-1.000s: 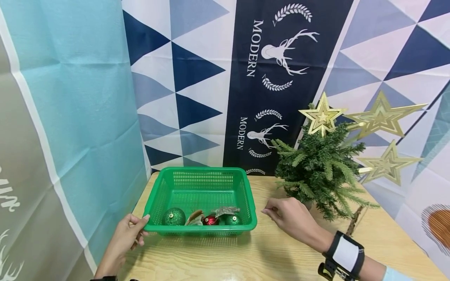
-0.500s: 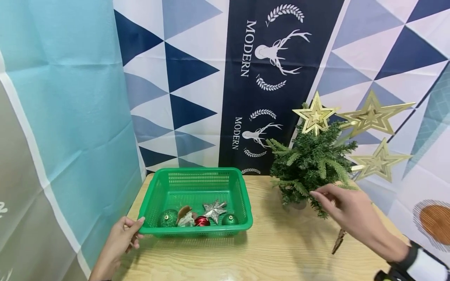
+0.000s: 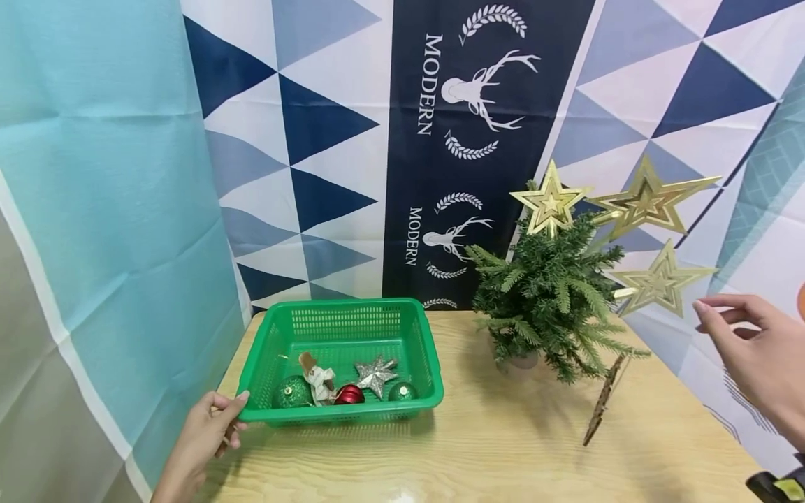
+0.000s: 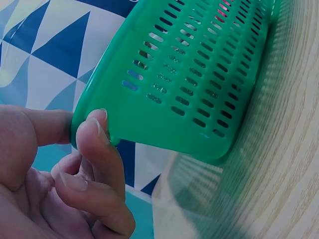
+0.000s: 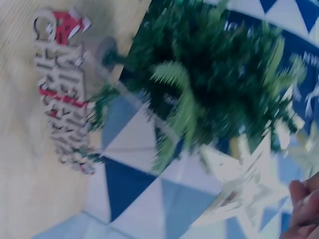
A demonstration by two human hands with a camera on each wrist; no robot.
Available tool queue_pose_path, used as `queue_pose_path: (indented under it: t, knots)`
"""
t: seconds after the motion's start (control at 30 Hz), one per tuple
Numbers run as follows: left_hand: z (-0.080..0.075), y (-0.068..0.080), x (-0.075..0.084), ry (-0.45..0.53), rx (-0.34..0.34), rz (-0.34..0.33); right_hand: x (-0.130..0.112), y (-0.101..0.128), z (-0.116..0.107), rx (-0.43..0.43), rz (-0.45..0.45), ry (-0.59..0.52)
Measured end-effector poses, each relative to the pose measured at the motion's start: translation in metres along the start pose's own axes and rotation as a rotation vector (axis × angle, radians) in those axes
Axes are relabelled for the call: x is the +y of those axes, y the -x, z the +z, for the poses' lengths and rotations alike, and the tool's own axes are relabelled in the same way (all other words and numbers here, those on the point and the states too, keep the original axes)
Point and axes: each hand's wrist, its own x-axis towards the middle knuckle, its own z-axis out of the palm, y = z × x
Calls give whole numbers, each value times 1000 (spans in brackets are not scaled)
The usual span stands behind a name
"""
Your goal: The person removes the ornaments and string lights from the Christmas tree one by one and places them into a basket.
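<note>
My left hand [image 3: 204,429] pinches the front left corner of a green plastic basket [image 3: 339,413], thumb on the rim and fingers below. Inside the basket lie two green glitter balls [image 3: 402,391], a red ball [image 3: 349,395], a silver star [image 3: 376,375] and a brown and white ornament [image 3: 319,381]. Far to the right, my right hand [image 3: 757,356] is raised beside a small Christmas tree [image 3: 544,300], its fingers loosely bent, with nothing visible in them. Gold stars [image 3: 550,199] stand out from the tree. A wooden letter sign [image 5: 60,94] hangs near its right side.
The wooden table [image 3: 478,447] runs under the basket and tree. Behind it hangs a patterned cloth [image 3: 327,140] with triangles and deer heads; a light blue cloth [image 3: 126,209] covers the left side. The sign's lower end comes close to the tabletop.
My right hand has moved from beside the basket to the far right, past the tree. The left hand keeps its hold on the rim. The silver star and brown ornament have shifted inside the basket.
</note>
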Motion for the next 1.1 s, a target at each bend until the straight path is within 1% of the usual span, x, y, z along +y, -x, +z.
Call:
queue_pose_path:
  t: [0.03,0.1,0.2,0.3,0.33,0.4,0.43,0.5,0.67,0.73,0.87,0.97,1.07,1.1]
  knots:
    - [0,0,0,1,0,5,8,-1,1,-29,34,1]
    - [-1,0,-1,3,5,11,23,-3,3,-119,108,27]
    - [0,0,-1,7,9,11,43,-4,4,-300,213,85]
    - [0,1,-1,9,16,10,60,-10,10,-443,276,24]
    - [0,1,-1,11,18,8,65,-11,12,-471,295,-14]
    - [0,1,-1,7,18,11,72,-12,15,-501,332,-96]
    - [0,1,-1,5,18,12,75,-11,17,-501,341,-125]
    - [0,1,0,3,20,16,78,-8,20,-476,339,-141]
    - [2,2,1,7,25,26,74,-4,27,-365,347,-101]
    - [2,2,1,9,25,26,72,-5,30,-335,356,-96]
    - [2,2,1,11,23,21,73,-4,32,-340,350,-157]
    - [2,2,1,11,23,19,75,-4,33,-328,372,-202]
    - [1,2,0,13,24,21,77,-5,34,-289,397,-178]
    - [1,2,-1,14,25,21,78,-5,34,-277,404,-188]
